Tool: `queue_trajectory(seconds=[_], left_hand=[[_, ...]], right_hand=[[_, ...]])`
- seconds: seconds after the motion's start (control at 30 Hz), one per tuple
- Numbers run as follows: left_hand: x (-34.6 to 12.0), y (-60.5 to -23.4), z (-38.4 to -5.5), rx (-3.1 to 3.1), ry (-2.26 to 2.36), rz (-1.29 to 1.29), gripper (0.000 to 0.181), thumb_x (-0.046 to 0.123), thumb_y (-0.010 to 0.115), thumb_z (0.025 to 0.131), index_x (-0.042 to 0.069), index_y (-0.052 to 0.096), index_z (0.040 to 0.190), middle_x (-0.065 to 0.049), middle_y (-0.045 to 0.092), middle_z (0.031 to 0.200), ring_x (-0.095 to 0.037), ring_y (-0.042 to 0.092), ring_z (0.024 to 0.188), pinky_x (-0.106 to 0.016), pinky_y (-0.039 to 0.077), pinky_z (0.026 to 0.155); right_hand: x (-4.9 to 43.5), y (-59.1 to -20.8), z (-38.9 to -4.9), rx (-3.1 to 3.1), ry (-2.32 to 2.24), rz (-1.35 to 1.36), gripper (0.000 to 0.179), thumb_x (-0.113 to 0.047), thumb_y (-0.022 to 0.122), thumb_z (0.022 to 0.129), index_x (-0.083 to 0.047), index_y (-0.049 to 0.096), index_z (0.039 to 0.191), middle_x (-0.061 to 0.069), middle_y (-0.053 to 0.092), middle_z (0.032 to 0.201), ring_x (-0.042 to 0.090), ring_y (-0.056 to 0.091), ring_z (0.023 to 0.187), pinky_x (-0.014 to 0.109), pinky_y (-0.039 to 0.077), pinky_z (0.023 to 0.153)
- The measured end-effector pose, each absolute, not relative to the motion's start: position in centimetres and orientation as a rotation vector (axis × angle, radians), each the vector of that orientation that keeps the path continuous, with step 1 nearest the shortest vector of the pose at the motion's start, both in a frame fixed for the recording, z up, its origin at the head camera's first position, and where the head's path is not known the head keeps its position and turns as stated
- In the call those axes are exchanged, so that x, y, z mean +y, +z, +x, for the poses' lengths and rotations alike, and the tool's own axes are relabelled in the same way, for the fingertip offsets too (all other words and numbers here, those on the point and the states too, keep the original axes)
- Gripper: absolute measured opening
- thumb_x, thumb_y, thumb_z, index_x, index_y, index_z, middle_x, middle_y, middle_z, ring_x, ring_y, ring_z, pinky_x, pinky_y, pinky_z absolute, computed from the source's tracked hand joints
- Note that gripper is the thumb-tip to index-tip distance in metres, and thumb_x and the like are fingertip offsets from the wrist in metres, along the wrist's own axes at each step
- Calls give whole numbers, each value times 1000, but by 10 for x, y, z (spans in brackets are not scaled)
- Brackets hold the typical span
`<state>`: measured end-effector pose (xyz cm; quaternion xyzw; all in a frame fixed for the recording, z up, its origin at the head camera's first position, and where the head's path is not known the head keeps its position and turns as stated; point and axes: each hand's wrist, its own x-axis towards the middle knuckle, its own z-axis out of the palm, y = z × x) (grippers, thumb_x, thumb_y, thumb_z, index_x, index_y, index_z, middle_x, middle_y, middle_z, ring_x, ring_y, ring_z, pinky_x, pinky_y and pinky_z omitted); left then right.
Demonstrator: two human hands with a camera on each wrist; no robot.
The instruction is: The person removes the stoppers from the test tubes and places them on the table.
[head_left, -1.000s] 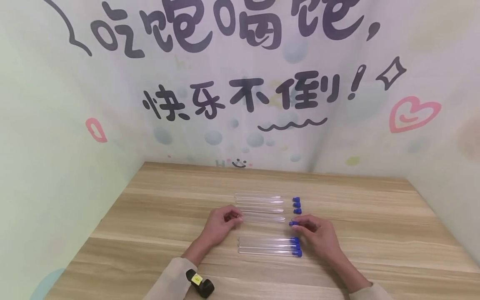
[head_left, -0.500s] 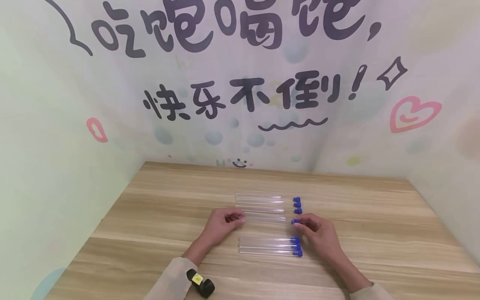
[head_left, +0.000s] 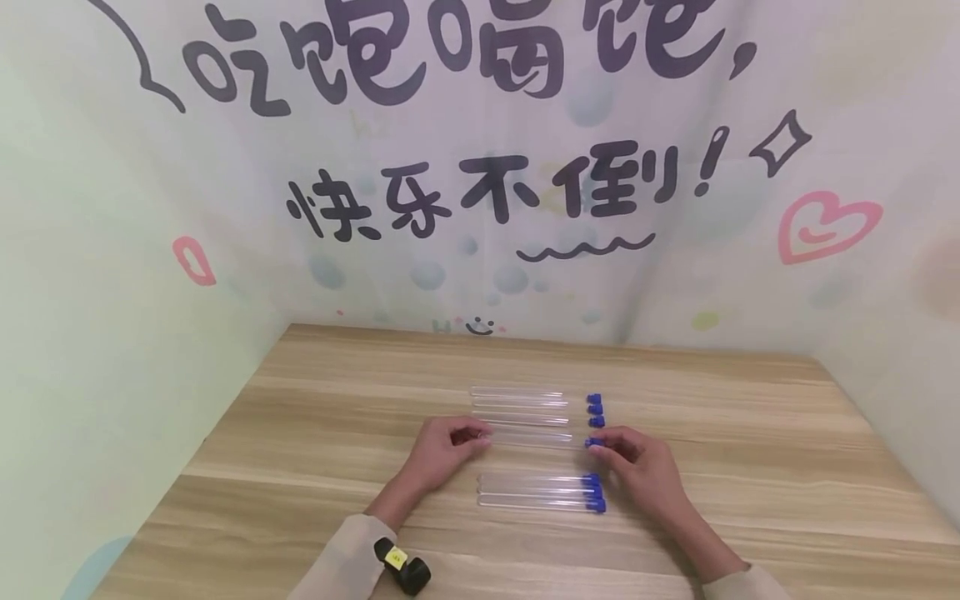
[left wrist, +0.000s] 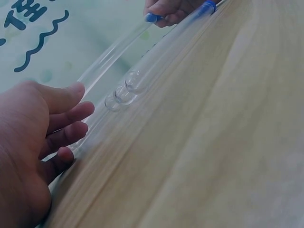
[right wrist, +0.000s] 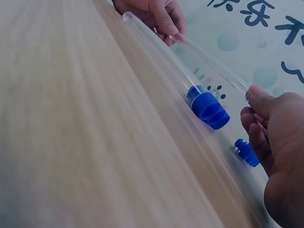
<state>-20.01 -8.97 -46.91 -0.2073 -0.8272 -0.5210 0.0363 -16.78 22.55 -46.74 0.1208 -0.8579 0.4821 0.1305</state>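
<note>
In the head view my left hand (head_left: pixel 444 450) pinches the rounded end of a clear test tube (head_left: pixel 532 437), with thumb and fingertips on it. My right hand (head_left: pixel 645 471) pinches a small blue stopper (head_left: pixel 592 442) at the tube's open end. From the left wrist, the held tube (left wrist: pixel 114 54) slants up toward the blue stopper (left wrist: pixel 151 17) in the right fingers. The right wrist view shows just a sliver of that stopper; the thumb (right wrist: pixel 261 97) covers most of it. Both hands are above the table, lined up along the tube.
Nearer the person lie 3 test tubes (head_left: pixel 532 492) fitted with blue stoppers (head_left: pixel 594 492). Beyond the hands are more unstoppered tubes (head_left: pixel 517 404), side by side, with 3 loose blue stoppers (head_left: pixel 596 409) to their right. A printed curtain (head_left: pixel 480 275) borders the wooden table (head_left: pixel 315 400).
The right hand has shifted slightly right and away from the person with the stopper. The left hand has edged a little to the right. The other tubes and stoppers stay put.
</note>
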Motion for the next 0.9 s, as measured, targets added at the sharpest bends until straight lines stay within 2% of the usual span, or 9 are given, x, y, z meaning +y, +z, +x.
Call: queue_trajectory(seconds=[0.3,0.6,0.9], left_hand=[[-90,-472,-203,-2523,-1585,-621,14,14,74,84,12,75,97,8,69,89,-8,55,70,-24,47,63],[-87,-475,-205,-2510,-1568,-624,13,13,75,83,12,75,96,7,68,86,-8,54,68,-24,46,61],[-90,-473,-205,-2547,-1543,-597,14,16,73,85,12,73,98,9,66,83,-9,55,69,-25,47,62]], right_hand=[[238,-466,-170,-2542,1360,173,20,-33,73,83,-23,71,100,-9,68,90,12,61,79,24,49,63],[247,-468,-171,-2518,1250,264,20,-25,79,79,-21,73,97,-10,66,88,10,59,76,21,48,66],[253,-471,-174,-2573,1195,243,22,-23,82,75,-19,74,94,-9,61,72,10,51,61,24,43,55]])
